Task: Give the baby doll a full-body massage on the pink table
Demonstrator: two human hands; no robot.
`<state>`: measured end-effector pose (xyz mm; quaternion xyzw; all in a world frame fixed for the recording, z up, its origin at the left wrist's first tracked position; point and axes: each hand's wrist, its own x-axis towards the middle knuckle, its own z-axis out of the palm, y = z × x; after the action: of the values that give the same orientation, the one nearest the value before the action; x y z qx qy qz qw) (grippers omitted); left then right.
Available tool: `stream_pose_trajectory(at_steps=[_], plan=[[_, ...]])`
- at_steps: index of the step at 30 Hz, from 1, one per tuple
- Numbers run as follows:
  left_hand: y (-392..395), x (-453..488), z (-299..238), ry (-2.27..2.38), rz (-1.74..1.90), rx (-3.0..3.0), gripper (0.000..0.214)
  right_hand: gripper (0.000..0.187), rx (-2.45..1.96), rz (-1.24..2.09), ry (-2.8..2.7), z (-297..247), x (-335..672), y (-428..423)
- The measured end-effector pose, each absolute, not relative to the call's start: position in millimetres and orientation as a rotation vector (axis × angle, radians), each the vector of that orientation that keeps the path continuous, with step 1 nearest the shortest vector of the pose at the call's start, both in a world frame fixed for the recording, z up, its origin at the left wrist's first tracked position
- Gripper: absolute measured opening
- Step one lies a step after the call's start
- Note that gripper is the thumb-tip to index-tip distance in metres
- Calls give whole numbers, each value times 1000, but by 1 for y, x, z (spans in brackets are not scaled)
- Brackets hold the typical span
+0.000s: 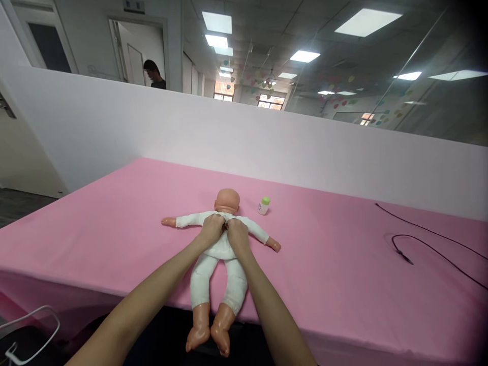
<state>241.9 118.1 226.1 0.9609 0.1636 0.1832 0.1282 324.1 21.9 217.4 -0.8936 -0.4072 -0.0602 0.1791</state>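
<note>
Baby doll [226, 201] lay on its back near the center of the frame, with its head toward the far side of the table and its feet projecting past the near edge. You had both hands on the chest of its white long-sleeved bodysuit [220, 249], just below the neck. Your left hand [211, 230] and right hand [238, 236] sat side by side, almost touching, each closed in a narrow pinch on the bodysuit fabric. The doll's arms extended to either side, clear of your grip.

Small plastic bottle [264, 205] with a green cap stood upright just right of the doll's head, apart from both hands. Pink tablecloth [324, 290] covered the table. Black cable [415, 243] lay in loose curves at the right of the frame, and a white wire loop [32, 335] showed at the lower left corner, below the table edge. White partition [114, 119] ran along the far side of the table. Beyond it, at the upper left, stood a person [154, 73] near a doorway [137, 51].
</note>
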Motion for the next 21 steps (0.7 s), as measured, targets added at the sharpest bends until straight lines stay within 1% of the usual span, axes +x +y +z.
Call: stream_pose_trajectory(at_steps=[4, 9, 13, 17, 21], plan=[[115, 238, 226, 381, 571, 2862, 28, 30, -2494, -177, -1195, 219, 320, 12], [112, 218, 225, 146, 725, 2908, 19, 32, -2417, -154, -1305, 229, 307, -11], [107, 217, 225, 290, 578, 2777, 23, 30, -2518, -108, -1270, 227, 301, -3], [100, 228, 230, 479, 468, 2766, 24, 30, -2610, -93, -1150, 218, 300, 12], [103, 223, 237, 432, 460, 2753, 27, 30, -2524, -116, -1175, 222, 301, 2]])
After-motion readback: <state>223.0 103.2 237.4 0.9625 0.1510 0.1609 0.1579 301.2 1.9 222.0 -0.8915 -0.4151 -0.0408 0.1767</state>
